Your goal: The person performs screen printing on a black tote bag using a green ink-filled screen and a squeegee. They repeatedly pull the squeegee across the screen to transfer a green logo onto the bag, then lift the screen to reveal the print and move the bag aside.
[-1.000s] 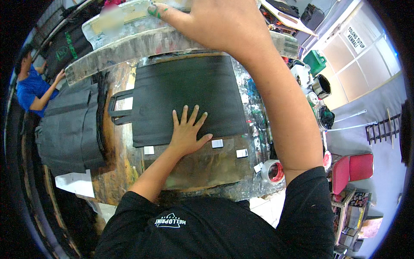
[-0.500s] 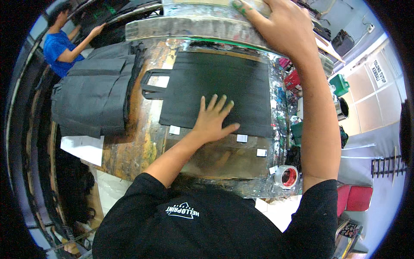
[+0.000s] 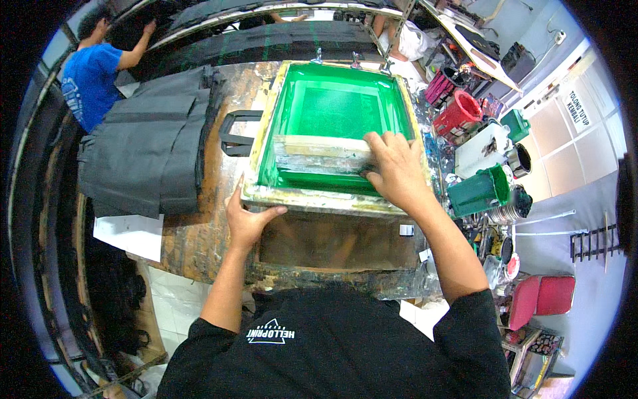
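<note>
A screen printing frame (image 3: pixel 319 199) with green ink (image 3: pixel 332 110) across its mesh lies over a black fabric bag, hiding most of it. Only the bag's handles (image 3: pixel 236 136) stick out on the left. My left hand (image 3: pixel 247 223) grips the frame's near left corner, its thumb along the front edge. Inside the frame, my right hand (image 3: pixel 399 169) is closed on the right end of a wide squeegee (image 3: pixel 319 153). The squeegee stands crosswise in the near part of the ink; its lower edge is hard to make out.
A stack of black bags (image 3: pixel 143 146) sits on the stained table (image 3: pixel 189 246) at left. Hinge clamps (image 3: pixel 356 61) line the frame's far edge. On the right stand a green tub (image 3: pixel 480 191) and a red bucket (image 3: pixel 458 112). A person in blue (image 3: pixel 93 80) works at a far-left rack.
The raised frame has come down over the bag. My left hand has left the bag for the frame's corner. My right hand has moved from the raised frame's edge to the squeegee.
</note>
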Demonstrator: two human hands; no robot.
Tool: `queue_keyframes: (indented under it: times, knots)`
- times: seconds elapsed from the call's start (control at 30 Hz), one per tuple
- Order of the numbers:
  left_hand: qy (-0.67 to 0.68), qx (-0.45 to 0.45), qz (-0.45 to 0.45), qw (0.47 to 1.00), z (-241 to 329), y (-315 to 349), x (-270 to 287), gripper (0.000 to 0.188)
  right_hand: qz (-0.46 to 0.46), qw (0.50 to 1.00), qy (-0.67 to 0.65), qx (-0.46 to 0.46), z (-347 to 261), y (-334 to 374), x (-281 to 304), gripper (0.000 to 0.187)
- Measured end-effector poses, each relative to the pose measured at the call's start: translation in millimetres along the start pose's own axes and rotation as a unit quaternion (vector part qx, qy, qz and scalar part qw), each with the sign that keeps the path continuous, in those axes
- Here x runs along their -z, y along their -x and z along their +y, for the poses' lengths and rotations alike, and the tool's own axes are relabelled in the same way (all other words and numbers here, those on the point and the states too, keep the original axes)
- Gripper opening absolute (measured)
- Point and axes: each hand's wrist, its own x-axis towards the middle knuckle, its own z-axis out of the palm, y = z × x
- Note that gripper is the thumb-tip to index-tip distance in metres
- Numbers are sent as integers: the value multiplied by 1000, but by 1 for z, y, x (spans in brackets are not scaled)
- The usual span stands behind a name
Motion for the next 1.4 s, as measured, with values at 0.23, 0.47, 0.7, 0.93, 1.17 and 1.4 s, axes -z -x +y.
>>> queue_keyframes:
  times: [0.23, 0.47, 0.7, 0.93, 1.17, 1.4]
  knots:
    - [-116, -72, 31, 990, -50, 20, -22, 122, -76, 995, -53, -31, -3, 8, -15, 68]
    - [-110, -70, -4, 991, -49, 22, -16, 118, -63, 997, -35, -35, -25, 24, -36, 64]
    - [-125, -130, 30, 983, -53, 22, -15, 117, -8, 999, 7, -43, 22, -48, -81, 61]
    - [-120, -111, 13, 986, -52, 21, -14, 123, 19, 998, 43, -50, 85, -144, -131, 62]
    - [-123, -122, 5, 985, -53, 19, -12, 121, 37, 996, 73, -40, 132, -221, -163, 70]
    - [-135, -125, 25, 983, -47, 20, -13, 120, -63, 996, 67, -20, 154, -253, -139, 73]
